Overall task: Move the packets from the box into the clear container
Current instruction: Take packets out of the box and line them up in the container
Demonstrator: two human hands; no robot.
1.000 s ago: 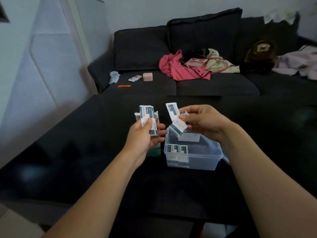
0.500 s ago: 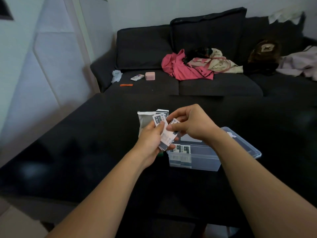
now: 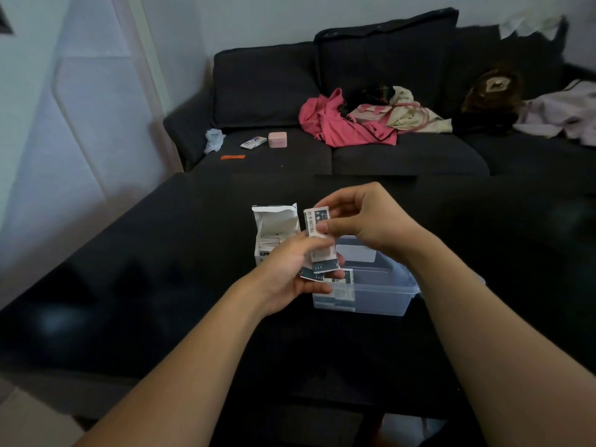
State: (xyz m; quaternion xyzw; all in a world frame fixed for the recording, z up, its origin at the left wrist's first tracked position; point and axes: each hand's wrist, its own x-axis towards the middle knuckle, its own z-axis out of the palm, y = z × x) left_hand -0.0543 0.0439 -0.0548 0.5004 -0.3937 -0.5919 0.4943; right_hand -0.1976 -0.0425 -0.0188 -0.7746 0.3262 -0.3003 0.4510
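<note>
A small white box (image 3: pixel 274 232) stands open on the black table, more packets showing inside it. Right of it sits the clear container (image 3: pixel 383 285), with packets stacked against its near left wall (image 3: pixel 343 293). My left hand (image 3: pixel 290 271) holds a small stack of white and dark-blue packets (image 3: pixel 322 262) over the container's left edge. My right hand (image 3: pixel 364 221) pinches the top packet (image 3: pixel 317 219) of that stack between thumb and fingers, just above the left hand.
The black table (image 3: pixel 161 285) stretches around the box and container. Behind it is a dark sofa (image 3: pixel 354 150) with pink clothing (image 3: pixel 338 124), a pink case (image 3: pixel 277 139), a small packet (image 3: pixel 253 142) and other laundry.
My right hand went from the container back to the stack in my left hand and now pinches a packet there. The view shifted slightly.
</note>
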